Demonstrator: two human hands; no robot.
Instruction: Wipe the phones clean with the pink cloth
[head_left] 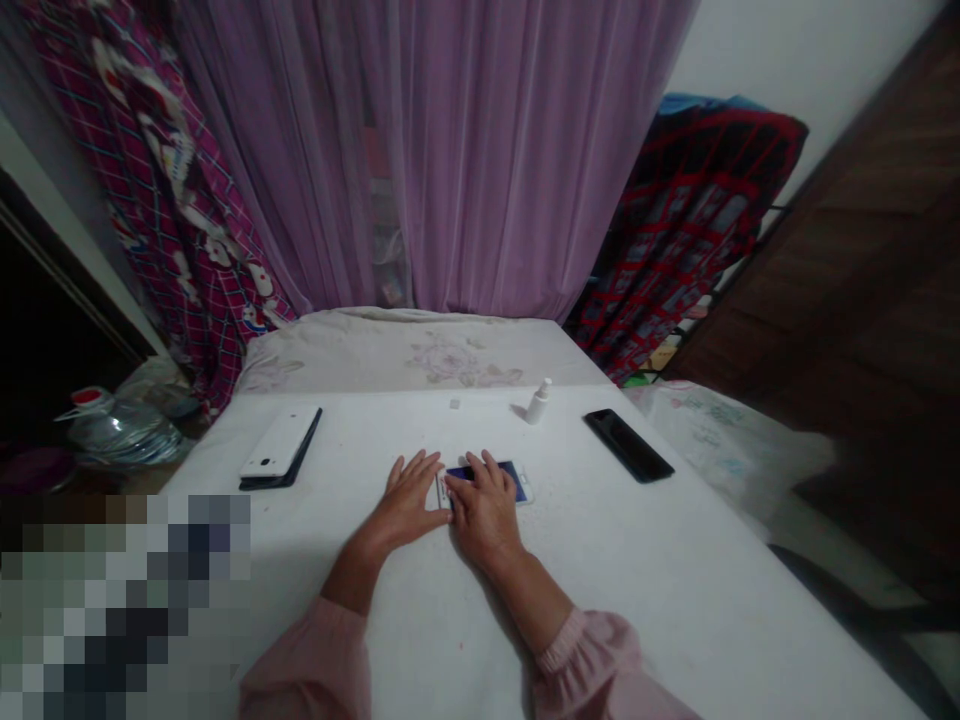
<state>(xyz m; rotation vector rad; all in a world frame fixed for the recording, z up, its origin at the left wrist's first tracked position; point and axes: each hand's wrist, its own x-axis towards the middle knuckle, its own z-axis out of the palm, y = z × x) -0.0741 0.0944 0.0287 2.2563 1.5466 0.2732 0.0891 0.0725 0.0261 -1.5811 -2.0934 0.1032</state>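
Inspection found a white smartphone (516, 481) with a blue screen lying flat on the white table (637, 570), partly beneath the right hand (484, 508). That hand's grip was spread, fingers resting across the screen, pinching nothing. The left hand (409, 498) lay just beside the phone, its grip also spread. Farther up stood a small white spray bottle (538, 403), with a black smartphone (628, 445) to the right and a white phone on a dark case (280, 448) to the left.

The table (675, 600) holds a spray bottle (537, 402) between a cased phone (279, 448) and a smartphone (628, 445).
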